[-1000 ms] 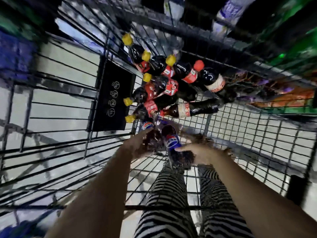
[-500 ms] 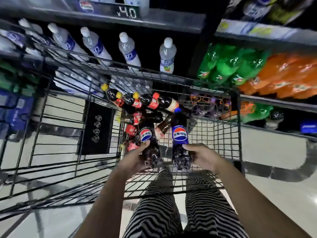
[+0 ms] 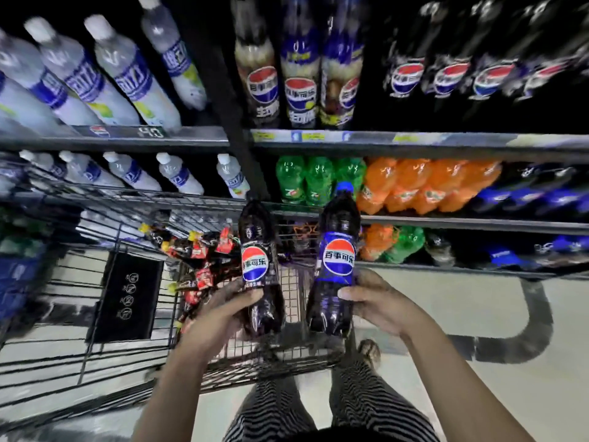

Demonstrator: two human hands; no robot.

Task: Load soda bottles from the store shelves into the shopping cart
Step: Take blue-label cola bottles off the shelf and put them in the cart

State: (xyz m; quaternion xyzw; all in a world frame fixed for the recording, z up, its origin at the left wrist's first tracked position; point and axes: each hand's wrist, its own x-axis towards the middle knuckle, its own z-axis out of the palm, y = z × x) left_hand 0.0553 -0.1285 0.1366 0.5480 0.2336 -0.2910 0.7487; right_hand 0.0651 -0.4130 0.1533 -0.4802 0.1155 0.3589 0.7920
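Note:
My left hand point(image 3: 220, 311) grips a dark cola bottle with a black label point(image 3: 259, 269), held upright over the cart. A second cola bottle, with a blue label and blue cap point(image 3: 336, 260), stands upright in the grip of my right hand point(image 3: 379, 301). Both bottles are above the near end of the wire shopping cart point(image 3: 95, 371). Several dark soda bottles with red labels and yellow caps point(image 3: 197, 250) lie in a heap inside the cart, just left of my left hand.
Store shelves fill the view ahead: white bottles point(image 3: 127, 74) at upper left, cola bottles point(image 3: 299, 87) at upper centre and right, green bottles point(image 3: 306, 183) and orange bottles point(image 3: 424, 183) on the lower shelf point(image 3: 446, 145). My striped trouser legs point(image 3: 366, 406) and pale floor point(image 3: 478, 393) lie below.
Both hands have lifted the two cola bottles up from the cart floor and tipped them upright. The view has swung upward from the cart to the shelves.

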